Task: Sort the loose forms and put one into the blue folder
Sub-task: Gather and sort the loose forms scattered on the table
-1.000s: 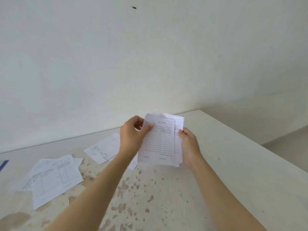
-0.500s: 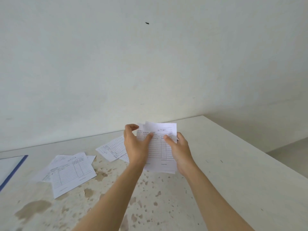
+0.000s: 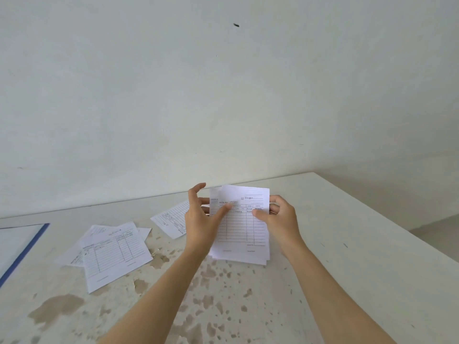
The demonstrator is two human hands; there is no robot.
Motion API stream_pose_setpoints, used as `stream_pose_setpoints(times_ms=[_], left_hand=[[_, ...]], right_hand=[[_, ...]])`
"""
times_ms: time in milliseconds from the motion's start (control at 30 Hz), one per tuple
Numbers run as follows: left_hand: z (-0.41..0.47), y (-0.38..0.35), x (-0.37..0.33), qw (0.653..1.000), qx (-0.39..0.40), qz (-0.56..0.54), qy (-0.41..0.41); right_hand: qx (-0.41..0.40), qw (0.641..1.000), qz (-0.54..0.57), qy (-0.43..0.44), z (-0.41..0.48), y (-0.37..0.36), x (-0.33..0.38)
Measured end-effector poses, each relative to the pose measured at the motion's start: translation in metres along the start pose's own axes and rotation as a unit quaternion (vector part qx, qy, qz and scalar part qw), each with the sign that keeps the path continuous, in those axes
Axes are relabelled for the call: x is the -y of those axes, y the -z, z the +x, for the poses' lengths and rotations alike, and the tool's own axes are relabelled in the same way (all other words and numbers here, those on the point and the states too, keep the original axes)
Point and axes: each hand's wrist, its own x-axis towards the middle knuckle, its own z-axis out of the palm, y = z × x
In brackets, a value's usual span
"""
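Note:
A small stack of white ruled forms [image 3: 244,229] stands upright above the table, held between both hands. My left hand [image 3: 202,219] grips its left edge, thumb across the front sheet, fingers curled behind. My right hand [image 3: 279,220] pinches the right edge, thumb on the front. More loose forms [image 3: 113,249] lie overlapped on the table to the left, and another form [image 3: 172,219] lies behind my left hand. The blue folder [image 3: 21,247] lies open at the far left, partly cut off by the frame edge.
The white table [image 3: 347,256] is stained with brown patches near me. Its right edge runs diagonally down to the right, with floor beyond. A plain white wall stands directly behind the table.
Both hands have squared the held forms into a neater stack, and my right thumb has shifted onto the front. The view has panned left, bringing the blue folder into sight.

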Motion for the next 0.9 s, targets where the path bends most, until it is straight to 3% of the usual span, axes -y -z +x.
stream_pose_setpoints(times_ms=[133,200,333,433,500,633,733,900], left_hand=[[0.015,0.029,0.012,0.998,-0.001,0.056,-0.021],[0.027,0.052,0.029,0.984,-0.02,0.173,-0.031],[0.05,0.098,0.06,0.901,0.025,0.433,0.003],[0.062,0.112,0.067,0.857,0.091,0.507,0.026],[0.069,0.114,0.068,0.848,0.128,0.513,0.033],[0.084,0.114,0.065,0.867,0.167,0.468,0.045],[0.095,0.111,0.06,0.88,0.199,0.423,0.085],[0.108,0.105,0.049,0.872,0.224,0.408,0.15]], right_hand=[[0.001,0.999,0.036,-0.011,0.013,-0.002,-0.001],[-0.001,0.999,0.044,-0.014,0.021,-0.008,-0.003],[0.01,0.999,0.037,-0.02,0.036,-0.026,-0.01],[0.018,0.999,0.021,-0.027,0.043,-0.038,-0.018],[0.011,0.999,0.015,-0.031,0.047,-0.041,-0.024],[-0.018,0.999,0.021,-0.042,0.051,-0.038,-0.033],[-0.019,0.998,0.026,-0.047,0.051,-0.036,-0.036],[-0.019,0.998,0.021,-0.052,0.05,-0.038,-0.038]])
